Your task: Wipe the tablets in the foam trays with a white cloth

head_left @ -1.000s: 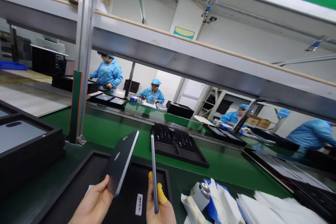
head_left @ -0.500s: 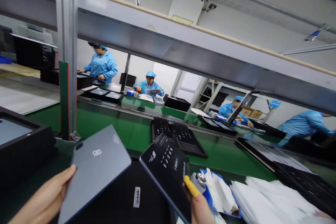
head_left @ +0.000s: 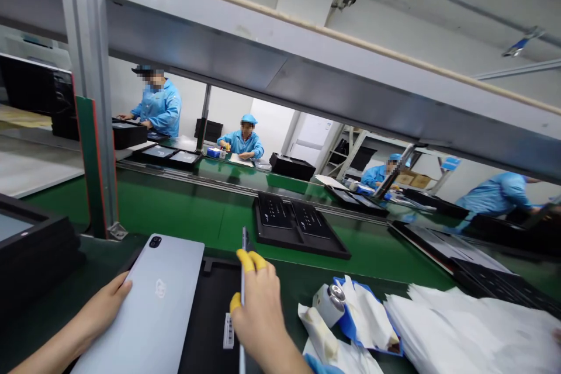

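Observation:
A light blue-grey tablet (head_left: 149, 310), its back with camera and pale logo facing me, is gripped at its left edge by my left hand (head_left: 103, 310). My right hand (head_left: 260, 310), wearing yellow finger cots, holds a second tablet (head_left: 242, 292) turned edge-on, so its faces are mostly hidden. Both are above a black tray (head_left: 214, 304) with a white barcode label (head_left: 228, 331) on it. Past my right hand, on the green belt, lies another black tray (head_left: 302, 239) holding two dark tablets (head_left: 275, 210).
To the right sit a blue box of white wipes (head_left: 363, 318), a small metal-topped bottle (head_left: 329, 302) and a pile of white sheets (head_left: 468, 327). Black trays (head_left: 39, 263) are stacked at left. A metal post (head_left: 90, 93) and overhead shelf (head_left: 307, 70) stand ahead; several co-workers are beyond.
The right-hand tablet has turned from showing its dark printed front to edge-on and moved left. The left-hand tablet has tilted more upright and dropped lower. The view has shifted slightly.

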Motion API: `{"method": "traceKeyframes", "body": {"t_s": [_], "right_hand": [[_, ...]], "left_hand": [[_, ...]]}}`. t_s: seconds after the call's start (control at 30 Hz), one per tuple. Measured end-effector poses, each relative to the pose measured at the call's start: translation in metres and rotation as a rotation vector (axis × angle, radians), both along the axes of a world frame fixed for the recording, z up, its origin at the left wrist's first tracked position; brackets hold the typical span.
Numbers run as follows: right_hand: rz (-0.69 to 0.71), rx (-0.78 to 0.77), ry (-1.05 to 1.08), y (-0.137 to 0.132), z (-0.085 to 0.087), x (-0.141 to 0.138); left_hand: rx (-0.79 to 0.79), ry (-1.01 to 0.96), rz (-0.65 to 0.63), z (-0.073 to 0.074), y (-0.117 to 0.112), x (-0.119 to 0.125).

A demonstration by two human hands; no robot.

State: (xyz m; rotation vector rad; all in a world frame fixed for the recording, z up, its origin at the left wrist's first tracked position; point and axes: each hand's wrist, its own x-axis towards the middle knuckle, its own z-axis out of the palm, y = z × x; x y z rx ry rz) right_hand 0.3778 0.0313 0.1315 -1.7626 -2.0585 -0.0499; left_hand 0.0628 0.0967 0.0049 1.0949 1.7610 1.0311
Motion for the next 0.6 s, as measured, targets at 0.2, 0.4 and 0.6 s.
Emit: {"method": "traceKeyframes", "body": {"t_s": [0.2, 0.4, 0.6], "right_hand": [[0.159, -0.236, -0.223, 0.018, -0.041, -0.050], [0.133, -0.332, -0.367, 0.044, -0.060, -0.060], [0.391, -0.092, -0.266, -0.015, -0.036, -0.061]], "left_hand": [[-0.010, 0.174, -0.044, -0.011, 0.011, -0.005], [0.028, 0.268, -0.041, -0.005, 0.012, 0.002], [0.104, 0.286, -0.082, 0.007, 0.005, 0.004]]}}
